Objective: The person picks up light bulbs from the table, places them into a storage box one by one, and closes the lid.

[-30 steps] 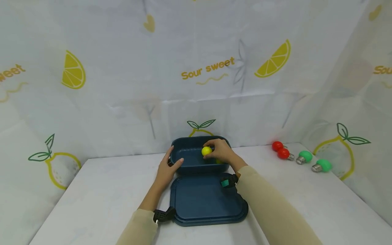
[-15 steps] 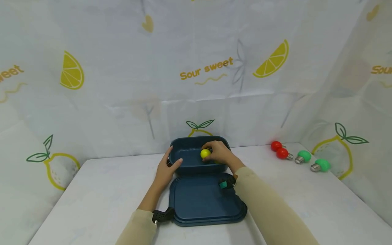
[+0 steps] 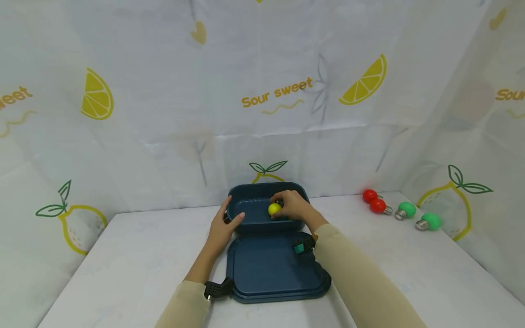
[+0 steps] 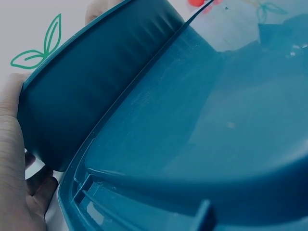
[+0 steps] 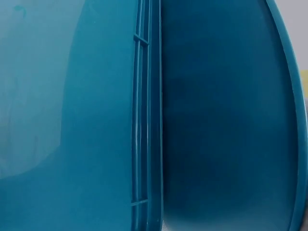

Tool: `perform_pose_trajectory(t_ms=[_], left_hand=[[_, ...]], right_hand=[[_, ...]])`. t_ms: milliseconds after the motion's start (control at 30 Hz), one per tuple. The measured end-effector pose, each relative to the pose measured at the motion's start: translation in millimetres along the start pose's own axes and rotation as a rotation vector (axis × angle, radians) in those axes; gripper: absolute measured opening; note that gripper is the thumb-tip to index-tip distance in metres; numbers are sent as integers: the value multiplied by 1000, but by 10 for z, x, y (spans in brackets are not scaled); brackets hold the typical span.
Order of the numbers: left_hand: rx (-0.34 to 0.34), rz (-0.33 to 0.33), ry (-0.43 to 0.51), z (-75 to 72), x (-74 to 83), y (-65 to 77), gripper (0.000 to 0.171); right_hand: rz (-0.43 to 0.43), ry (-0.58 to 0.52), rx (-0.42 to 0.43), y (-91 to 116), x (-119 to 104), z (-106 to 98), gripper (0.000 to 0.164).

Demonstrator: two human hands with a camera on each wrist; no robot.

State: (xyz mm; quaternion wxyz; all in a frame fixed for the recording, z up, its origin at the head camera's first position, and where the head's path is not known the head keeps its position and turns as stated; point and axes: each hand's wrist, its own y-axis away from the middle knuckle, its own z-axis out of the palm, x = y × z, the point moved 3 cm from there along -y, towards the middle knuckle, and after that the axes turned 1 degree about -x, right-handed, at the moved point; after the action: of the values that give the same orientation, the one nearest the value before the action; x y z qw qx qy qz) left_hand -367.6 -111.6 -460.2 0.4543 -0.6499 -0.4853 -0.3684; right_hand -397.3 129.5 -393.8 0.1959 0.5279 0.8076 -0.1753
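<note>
A dark blue rectangular box (image 3: 256, 226) stands upright at the back of the table. My left hand (image 3: 221, 230) holds its left end, and in the left wrist view the thumb (image 4: 9, 98) lies at the rim. Inside the box, toward the right, my right hand (image 3: 292, 206) pinches a round yellow light bulb (image 3: 275, 209) low over the floor. A bit of another yellow thing shows under that hand, mostly hidden. The box's blue lid (image 3: 275, 266) lies flat in front of it; in the right wrist view the lid (image 5: 72, 120) and box wall (image 5: 226, 115) fill the picture, with no fingers clearly seen.
Two red bulbs (image 3: 377, 206) and two green bulbs (image 3: 430, 221) lie on the white table (image 3: 156, 255) at the far right. A white cloth (image 3: 164, 136) with lemon prints hangs behind the box and along the sides.
My right hand has lowered the yellow light bulb a little deeper into the box. The left hand stays on the box's left end, and the lid has not moved.
</note>
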Motion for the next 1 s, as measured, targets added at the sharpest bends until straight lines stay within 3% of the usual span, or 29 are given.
perform_pose_trajectory(t_ms=[333,500,767,1000], left_hand=[[-4,8,4,35,37,-11,79],[-7,5,10,53,31,11,79],[-12,14,7,42,43,11,80],[-19,-3,-3,-21,36,20,80]], right_hand=[[4,-13,25,42,2,-44,56],[-37,-28,59,105,37,-139,55],[-57,-30,146,343,260,-582,58],[31,-20,225,646,583,-979,61]])
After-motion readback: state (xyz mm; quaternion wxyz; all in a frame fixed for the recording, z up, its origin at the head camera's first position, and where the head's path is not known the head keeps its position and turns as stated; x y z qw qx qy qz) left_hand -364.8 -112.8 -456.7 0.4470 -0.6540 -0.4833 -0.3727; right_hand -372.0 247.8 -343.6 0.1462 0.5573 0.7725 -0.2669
